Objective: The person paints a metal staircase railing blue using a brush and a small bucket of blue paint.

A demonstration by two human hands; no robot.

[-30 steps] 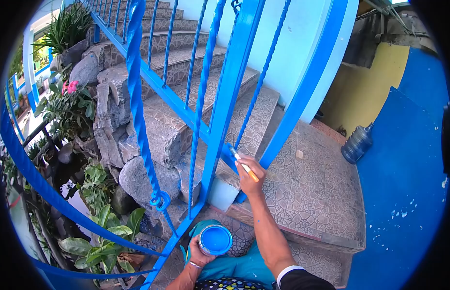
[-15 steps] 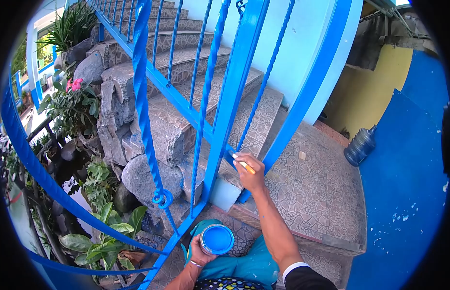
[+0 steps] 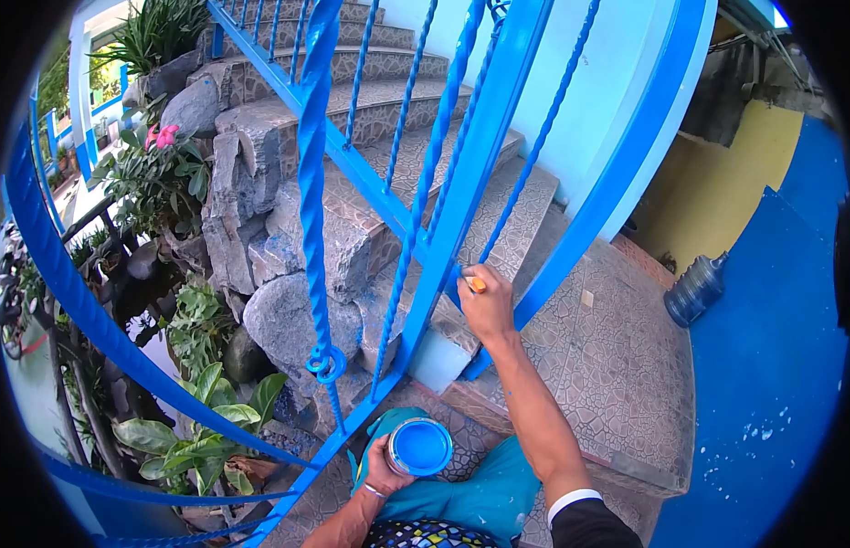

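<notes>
My left hand (image 3: 385,468) grips an open paint can (image 3: 420,447) of bright blue paint, held over my lap in teal trousers. In my right hand (image 3: 489,304) is a paintbrush (image 3: 477,284) with an orange handle. Its bristle end meets the blue metal railing post (image 3: 484,164), close to where the slanted lower rail joins it; the hand partly hides the bristles. Twisted blue bars (image 3: 315,183) rise to the left of the post. A thinner twisted bar (image 3: 543,128) and a curved blue rail (image 3: 617,173) stand just to its right.
Stone-patterned steps (image 3: 388,110) climb behind the railing. Rocks (image 3: 301,320) and leafy plants (image 3: 196,447) lie at left, beyond a curved twisted bar (image 3: 105,320). At right, a large water jug (image 3: 695,290) lies on its side by the tiled landing (image 3: 607,365) and blue floor (image 3: 763,365).
The view has shifted, so the railing and steps appear further right. My right hand has moved slightly up along the post and turned the brush handle toward me. The can stays in my left hand.
</notes>
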